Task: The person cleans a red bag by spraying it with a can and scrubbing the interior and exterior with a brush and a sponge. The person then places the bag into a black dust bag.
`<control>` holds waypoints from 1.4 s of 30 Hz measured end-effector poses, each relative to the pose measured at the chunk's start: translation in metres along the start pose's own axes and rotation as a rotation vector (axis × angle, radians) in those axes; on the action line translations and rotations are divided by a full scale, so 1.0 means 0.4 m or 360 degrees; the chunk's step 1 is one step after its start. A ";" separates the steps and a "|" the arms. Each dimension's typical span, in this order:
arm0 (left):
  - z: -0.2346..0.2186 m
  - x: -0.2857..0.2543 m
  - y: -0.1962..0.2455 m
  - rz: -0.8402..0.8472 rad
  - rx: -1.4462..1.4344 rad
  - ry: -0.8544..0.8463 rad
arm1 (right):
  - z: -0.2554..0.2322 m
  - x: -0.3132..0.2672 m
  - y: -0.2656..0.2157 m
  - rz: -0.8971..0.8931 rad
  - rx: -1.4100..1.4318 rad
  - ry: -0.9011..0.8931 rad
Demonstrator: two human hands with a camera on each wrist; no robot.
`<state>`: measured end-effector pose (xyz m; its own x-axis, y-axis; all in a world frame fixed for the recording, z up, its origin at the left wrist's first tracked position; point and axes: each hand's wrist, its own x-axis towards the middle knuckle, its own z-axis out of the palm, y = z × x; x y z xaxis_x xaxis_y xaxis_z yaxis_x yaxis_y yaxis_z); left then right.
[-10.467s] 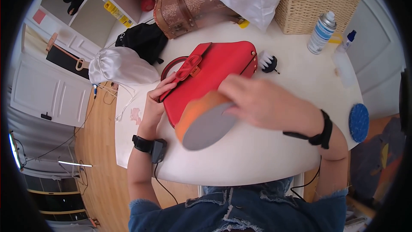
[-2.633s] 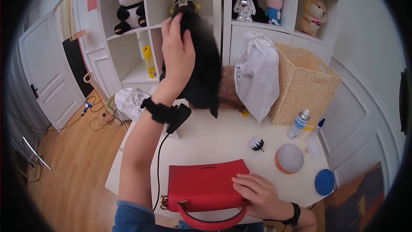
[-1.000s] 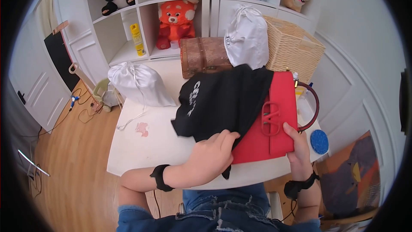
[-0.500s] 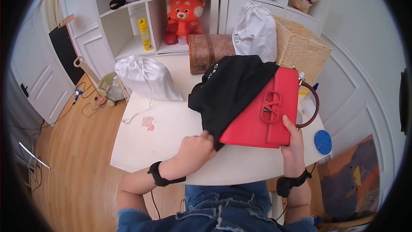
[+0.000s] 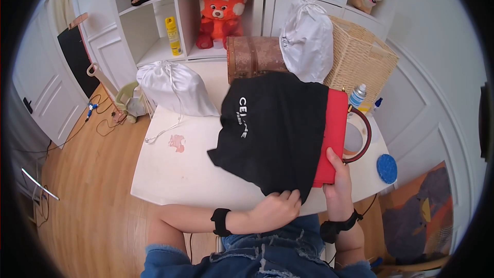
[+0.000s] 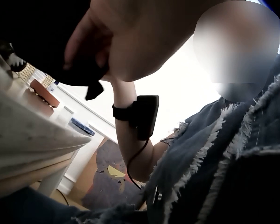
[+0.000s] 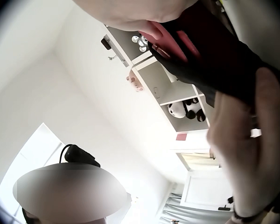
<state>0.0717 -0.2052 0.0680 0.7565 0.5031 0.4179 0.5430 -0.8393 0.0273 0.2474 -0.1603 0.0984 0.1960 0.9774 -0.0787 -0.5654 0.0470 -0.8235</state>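
In the head view a black cloth bag (image 5: 272, 128) with white lettering covers most of a red handbag (image 5: 334, 139). Only the handbag's right end and its dark red handle (image 5: 366, 134) show. The left hand (image 5: 276, 210) pinches the black bag's edge at the lower right. At the handbag's uncovered end, the right hand (image 5: 338, 177) grips the lower corner, thumb on the front face. In the left wrist view the left hand (image 6: 130, 42) is close up with its fingers on the black cloth. The right wrist view shows the left hand (image 7: 247, 126) at the dark cloth.
A white drawstring pouch (image 5: 175, 87) lies at the table's left. Behind stand a brown patterned case (image 5: 254, 56), another white pouch (image 5: 307, 41) and a wicker basket (image 5: 360, 62). A spray can (image 5: 356, 97), a round orange-rimmed pad (image 5: 353, 139) and a blue disc (image 5: 386, 169) are at the right.
The black bag has moved right over the handbag, hiding its front emblem. The left hand has moved right with the cloth's edge; the right hand and handbag have shifted slightly left and down.
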 end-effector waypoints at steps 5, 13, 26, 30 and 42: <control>-0.001 0.033 0.022 -0.0006 -0.0608 0.0259 | 0.023 -0.018 0.001 0.0414 0.0342 -0.0023; -0.226 0.038 -0.055 0.0120 -0.0539 0.0553 | 0.032 -0.041 0.020 0.0128 -0.0161 -0.0231; -0.419 0.163 -0.337 -0.0998 -0.0445 -0.0068 | 0.051 -0.091 0.073 -0.0917 -0.1227 -0.0595; -0.457 0.138 -0.293 -0.0945 -0.0790 0.0186 | 0.056 -0.076 0.071 -0.1147 -0.1340 -0.0653; -0.448 0.051 -0.097 -0.0212 -0.0357 0.0997 | 0.000 -0.023 0.093 -0.1266 -0.1313 -0.0398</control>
<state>0.0009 -0.1993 0.2382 0.2976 0.4476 0.8433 0.4770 -0.8348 0.2747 0.2246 -0.1675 0.0685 0.0454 0.7502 0.6596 0.3543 0.6053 -0.7128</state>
